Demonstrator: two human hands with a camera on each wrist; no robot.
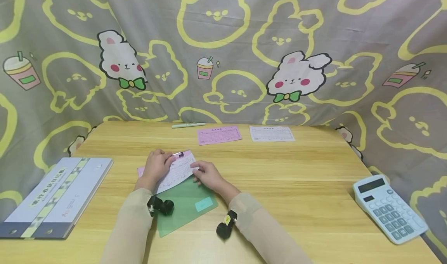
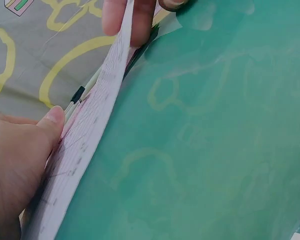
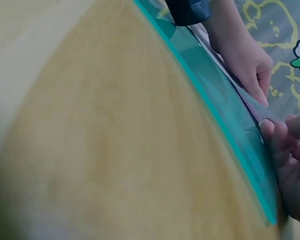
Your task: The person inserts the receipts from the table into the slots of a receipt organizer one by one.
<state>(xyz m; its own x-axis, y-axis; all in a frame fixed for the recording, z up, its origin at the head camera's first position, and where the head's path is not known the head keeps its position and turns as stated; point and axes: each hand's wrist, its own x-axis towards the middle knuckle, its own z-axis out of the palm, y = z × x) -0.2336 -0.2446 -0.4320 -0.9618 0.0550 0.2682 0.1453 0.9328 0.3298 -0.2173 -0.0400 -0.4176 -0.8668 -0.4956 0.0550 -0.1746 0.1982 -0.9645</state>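
Observation:
A white printed slip (image 1: 177, 174) lies over pink paper (image 1: 141, 171), with a small black-and-silver clip (image 1: 179, 154) at its upper edge. My left hand (image 1: 158, 166) holds the papers beside the clip, its thumb (image 2: 54, 120) on top. My right hand (image 1: 208, 175) pinches the slip's right edge between thumb and fingers, as the right wrist view shows. That edge is lifted and the slip bends upward. Beneath the papers lies a translucent green folder (image 1: 183, 213) with a light blue label (image 1: 204, 204). Part of the pink paper is hidden.
Toward the back of the wooden table (image 1: 297, 186) lie a pale green pen (image 1: 188, 125), a pink form (image 1: 219, 135) and a white form (image 1: 271, 134). A ledger book (image 1: 56, 198) is at the left, a light blue calculator (image 1: 389, 207) at the right. A patterned curtain (image 1: 237, 54) hangs around.

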